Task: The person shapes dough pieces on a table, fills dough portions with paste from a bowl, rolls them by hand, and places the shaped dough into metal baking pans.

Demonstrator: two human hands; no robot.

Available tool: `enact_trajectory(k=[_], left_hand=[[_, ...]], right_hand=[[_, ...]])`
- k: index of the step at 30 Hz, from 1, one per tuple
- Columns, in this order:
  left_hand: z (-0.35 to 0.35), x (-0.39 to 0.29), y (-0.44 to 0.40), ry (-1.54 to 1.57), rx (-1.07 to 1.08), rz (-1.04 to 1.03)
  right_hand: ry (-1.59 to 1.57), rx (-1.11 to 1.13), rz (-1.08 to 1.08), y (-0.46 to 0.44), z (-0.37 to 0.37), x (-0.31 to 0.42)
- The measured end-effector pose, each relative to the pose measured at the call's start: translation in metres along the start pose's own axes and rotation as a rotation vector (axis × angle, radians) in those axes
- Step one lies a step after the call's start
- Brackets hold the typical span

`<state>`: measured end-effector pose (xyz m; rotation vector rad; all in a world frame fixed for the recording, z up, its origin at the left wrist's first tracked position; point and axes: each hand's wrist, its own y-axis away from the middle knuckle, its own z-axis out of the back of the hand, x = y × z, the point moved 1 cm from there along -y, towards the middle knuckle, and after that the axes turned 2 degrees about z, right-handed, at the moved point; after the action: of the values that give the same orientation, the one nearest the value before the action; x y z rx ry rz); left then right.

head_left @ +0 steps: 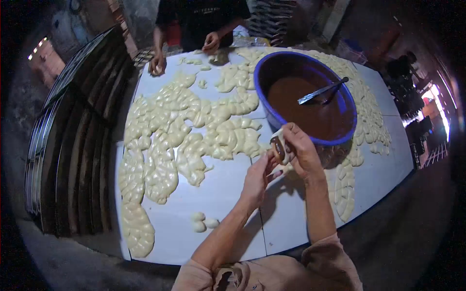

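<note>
A piece of pale dough with glossy brown filling (278, 149) is held up between both my hands, just in front of the blue tub. My left hand (258, 178) pinches its lower left side. Around its upper right side, the fingers of my right hand (302, 148) are curled. Behind them stands the large blue tub (266, 107), part full of brown filling (296, 114). A metal utensil (318, 92) leans in it, its lower end in the filling. Three small dough balls (199, 222) lie near the table's front edge.
Many dough pieces (194, 116) lie pressed together across the white table (194, 247), on both sides of the tub. Across the table, a person in a dark shirt (201, 24) handles dough. Stacked trays on a rack (73, 131) stand at the left.
</note>
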<state>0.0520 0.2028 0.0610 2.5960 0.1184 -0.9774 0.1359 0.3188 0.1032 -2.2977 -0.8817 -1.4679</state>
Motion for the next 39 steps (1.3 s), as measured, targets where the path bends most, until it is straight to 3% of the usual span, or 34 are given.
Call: enact_trajectory(k=[2, 5, 8, 9, 12, 14, 18, 19, 22, 24, 27, 31, 39], left_hand=[[0.023, 0.0, 0.005, 0.131, 0.01, 0.011], [0.065, -0.003, 0.023, 0.048, -0.075, -0.077], [0.098, -0.003, 0.037, 0.113, -0.261, -0.148], [0.098, -0.009, 0.045, 0.072, -0.302, -0.152], [0.094, -0.024, 0.063, -0.074, -0.366, -0.222], [0.101, -0.024, 0.067, -0.208, -0.335, -0.346], [0.103, -0.043, 0.085, -0.678, -0.476, -0.445], [0.105, -0.045, 0.088, -0.682, -0.48, -0.491], [0.111, -0.045, 0.087, -0.561, -0.478, -0.378], [0.108, -0.051, 0.086, -0.309, -0.294, -0.312], [0.12, -0.055, 0.084, -0.31, -0.261, -0.174], [0.126, -0.076, 0.091, -0.346, -0.239, -0.045], [0.114, -0.071, 0.104, -0.272, -0.192, -0.139]], right_hand=[[-0.011, 0.064, -0.08, 0.02, -0.003, -0.024], [0.06, 0.076, -0.107, 0.043, -0.024, -0.051], [0.818, 0.141, 0.352, 0.06, -0.041, -0.076], [0.888, 0.14, 0.279, 0.07, -0.059, -0.072], [1.106, 0.1, 0.442, 0.081, -0.084, -0.092], [1.131, 0.049, 0.486, 0.082, -0.089, -0.106], [1.166, -0.007, 0.602, 0.079, -0.092, -0.128], [1.142, -0.056, 0.62, 0.08, -0.096, -0.125], [1.084, -0.036, 0.626, 0.078, -0.102, -0.121], [0.905, -0.009, 0.448, 0.077, -0.1, -0.124], [0.539, 0.047, 0.063, 0.078, -0.101, -0.12], [0.715, 0.317, 0.223, 0.09, -0.101, -0.1], [0.801, 0.081, 0.652, 0.083, -0.101, -0.114]])
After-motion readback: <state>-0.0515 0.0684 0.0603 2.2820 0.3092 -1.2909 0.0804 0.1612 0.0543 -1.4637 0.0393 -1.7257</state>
